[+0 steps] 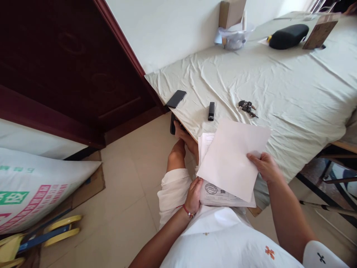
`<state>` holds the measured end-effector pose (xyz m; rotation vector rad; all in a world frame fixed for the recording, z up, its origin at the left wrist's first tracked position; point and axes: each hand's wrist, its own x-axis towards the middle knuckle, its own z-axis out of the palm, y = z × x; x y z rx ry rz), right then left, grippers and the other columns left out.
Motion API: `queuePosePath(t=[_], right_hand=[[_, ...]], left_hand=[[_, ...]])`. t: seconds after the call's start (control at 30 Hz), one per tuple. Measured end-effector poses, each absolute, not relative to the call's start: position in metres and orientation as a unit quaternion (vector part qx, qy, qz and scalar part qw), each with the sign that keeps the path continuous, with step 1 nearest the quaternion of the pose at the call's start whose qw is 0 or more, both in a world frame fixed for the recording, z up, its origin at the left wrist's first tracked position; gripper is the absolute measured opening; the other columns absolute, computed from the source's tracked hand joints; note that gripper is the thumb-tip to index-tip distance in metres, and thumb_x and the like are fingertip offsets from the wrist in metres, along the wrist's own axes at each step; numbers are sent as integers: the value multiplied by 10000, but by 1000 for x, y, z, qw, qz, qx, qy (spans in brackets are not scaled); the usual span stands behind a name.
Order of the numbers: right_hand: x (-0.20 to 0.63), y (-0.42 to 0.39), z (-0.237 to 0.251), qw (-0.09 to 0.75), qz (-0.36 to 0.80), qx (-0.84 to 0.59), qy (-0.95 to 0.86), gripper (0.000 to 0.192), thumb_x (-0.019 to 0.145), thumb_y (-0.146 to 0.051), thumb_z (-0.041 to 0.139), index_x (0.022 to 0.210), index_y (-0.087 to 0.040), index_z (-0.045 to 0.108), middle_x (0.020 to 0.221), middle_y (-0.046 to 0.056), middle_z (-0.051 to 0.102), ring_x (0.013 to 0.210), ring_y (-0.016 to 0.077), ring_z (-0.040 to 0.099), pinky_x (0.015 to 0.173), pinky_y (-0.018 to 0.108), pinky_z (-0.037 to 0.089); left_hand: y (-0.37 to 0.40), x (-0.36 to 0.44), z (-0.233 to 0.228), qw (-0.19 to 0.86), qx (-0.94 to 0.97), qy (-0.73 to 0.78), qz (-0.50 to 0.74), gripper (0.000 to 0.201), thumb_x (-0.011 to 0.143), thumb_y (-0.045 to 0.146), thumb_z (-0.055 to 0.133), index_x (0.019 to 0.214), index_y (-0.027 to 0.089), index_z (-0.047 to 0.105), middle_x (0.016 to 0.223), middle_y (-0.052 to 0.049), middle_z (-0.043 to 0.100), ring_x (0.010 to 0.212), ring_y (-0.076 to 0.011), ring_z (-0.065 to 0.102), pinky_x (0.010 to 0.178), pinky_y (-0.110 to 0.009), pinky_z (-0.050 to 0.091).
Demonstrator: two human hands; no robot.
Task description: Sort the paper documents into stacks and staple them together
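Observation:
A blank white sheet of paper (pixel 232 158) lies slanted over a stack of printed papers (pixel 227 197) at the table's front edge. My right hand (pixel 266 167) grips the sheet by its right side, thumb on top and the other fingers hidden beneath. My left hand (pixel 193 195) is closed at the left edge of the papers, near the sheet's lower left corner; its fingertips are partly hidden. A round black stamp mark shows on the printed page below. Beyond the papers lie a small black stapler-like object (pixel 211 111) and a bunch of keys (pixel 247 108).
A dark phone (pixel 176 99) rests at the left corner of the cloth-covered table (pixel 292 85). At the back are a plastic bag (pixel 234 39), a cardboard box (pixel 231 14), a black case (pixel 288 36) and a brown board (pixel 320 33). A large white sack (pixel 36 186) stands left.

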<state>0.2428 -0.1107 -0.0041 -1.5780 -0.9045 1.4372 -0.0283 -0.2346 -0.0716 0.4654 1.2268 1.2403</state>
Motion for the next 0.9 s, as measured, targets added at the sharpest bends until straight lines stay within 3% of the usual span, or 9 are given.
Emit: queuePosePath(t=[0.27,0.43,0.57,0.73,0.9], right_hand=[[243,-109,-12,375,573,-625,-374,323,647,-457,834,807,-212,697,711,52,751,595,230,688,511,318,558],[259,-110,-26,358,477,-666,-448,340,727,-495,772,893,-204,711,773,52,763,643,249,704,471,305,518],[275,-114,-27,393,415,-697,-432,350,768,-505,740,963,-215,716,802,46,761,627,228,682,462,297,497],[281,-122,-14,428,491,-669,-358,300,801,-517,723,942,-253,690,780,31,746,567,205,652,481,314,514],[273,-126,-5,374,574,-628,-369,350,802,-547,750,959,-244,671,790,33,755,599,217,685,506,315,536]], left_hand=[[-243,-23,-72,649,219,509,521,323,851,476,741,1004,193,737,1084,-47,763,1159,-276,679,1059,-396,503],[-245,-21,-68,648,199,527,512,437,819,551,763,1005,158,716,1035,-80,766,1092,-263,698,1016,-369,521],[-245,-21,-66,657,205,516,509,471,864,568,719,1078,148,718,1080,-99,765,1071,-255,703,1006,-372,518],[-241,-24,-64,635,247,542,492,513,890,604,672,1127,151,719,1102,-100,765,1084,-256,690,1019,-369,502],[-232,-28,-57,620,294,560,465,558,898,636,638,1167,155,722,1133,-109,764,1115,-267,677,1006,-362,502]])
